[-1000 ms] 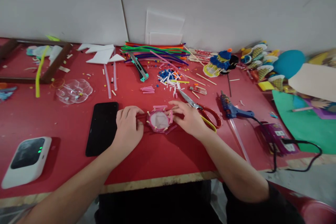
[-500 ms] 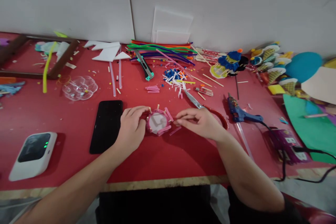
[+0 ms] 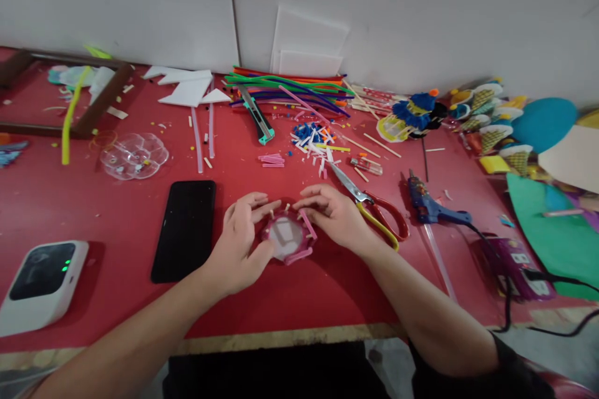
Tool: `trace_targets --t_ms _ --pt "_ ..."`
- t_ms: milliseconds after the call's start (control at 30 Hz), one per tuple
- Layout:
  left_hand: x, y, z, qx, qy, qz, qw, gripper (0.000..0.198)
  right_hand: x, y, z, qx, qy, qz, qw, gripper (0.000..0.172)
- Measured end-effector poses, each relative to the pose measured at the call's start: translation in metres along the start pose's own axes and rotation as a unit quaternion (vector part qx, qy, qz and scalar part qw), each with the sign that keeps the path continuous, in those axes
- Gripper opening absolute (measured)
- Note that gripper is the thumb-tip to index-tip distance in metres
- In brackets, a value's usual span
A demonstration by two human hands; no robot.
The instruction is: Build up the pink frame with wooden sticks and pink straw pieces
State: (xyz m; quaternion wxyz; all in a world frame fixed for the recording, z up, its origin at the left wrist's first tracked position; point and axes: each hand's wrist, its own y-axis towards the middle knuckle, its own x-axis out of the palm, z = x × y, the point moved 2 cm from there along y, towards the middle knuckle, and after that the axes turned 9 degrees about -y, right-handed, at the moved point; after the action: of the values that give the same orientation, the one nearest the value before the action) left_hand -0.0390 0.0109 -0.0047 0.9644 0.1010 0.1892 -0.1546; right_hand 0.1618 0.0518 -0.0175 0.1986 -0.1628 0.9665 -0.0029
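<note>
A small round craft piece [image 3: 286, 234] lies on the red table between my hands, with a pale centre and a fuzzy pink rim. Short pink pipe-cleaner pieces [image 3: 298, 255] sit along its edge, and a small stick end pokes out at the top. My left hand [image 3: 243, 240] curves round its left side, thumb at the lower left edge and fingertips by the upper rim. At the upper right rim, the bent fingers of my right hand [image 3: 330, 215] meet beside a slanting pink piece. Whether a separate small bit is between them cannot be seen.
Red-handled scissors [image 3: 381, 215], a blue glue gun [image 3: 433, 202] and its cord lie right. A black phone [image 3: 184, 230] and white device [image 3: 44, 283] are left. Behind are a box cutter [image 3: 256, 115], pipe cleaners [image 3: 290, 88] and cut scraps [image 3: 311, 137].
My right hand has moved left and up onto the rim, uncovering the scissors. The craft piece appears slightly lower in view. My left thumb and fingers are spread wider around it.
</note>
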Motion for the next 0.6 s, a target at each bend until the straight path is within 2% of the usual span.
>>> trace_targets --t_ms 100,333,500,600 --pt "0.002 -0.002 0.004 0.005 0.021 0.0 1.0 0.053 0.001 -0.003 0.003 0.012 0.036 -0.019 0.999 0.023" --pt "0.003 -0.004 0.006 -0.054 0.023 0.078 0.995 0.044 0.002 -0.006 0.005 0.031 0.073 -0.041 0.996 0.024" --pt "-0.002 0.004 0.011 -0.052 0.009 0.077 0.996 0.04 0.003 -0.004 0.005 0.043 0.082 -0.025 0.995 0.028" --pt "-0.002 0.009 0.009 -0.026 -0.011 0.085 0.996 0.04 0.001 -0.004 0.004 0.038 0.033 -0.019 0.999 0.023"
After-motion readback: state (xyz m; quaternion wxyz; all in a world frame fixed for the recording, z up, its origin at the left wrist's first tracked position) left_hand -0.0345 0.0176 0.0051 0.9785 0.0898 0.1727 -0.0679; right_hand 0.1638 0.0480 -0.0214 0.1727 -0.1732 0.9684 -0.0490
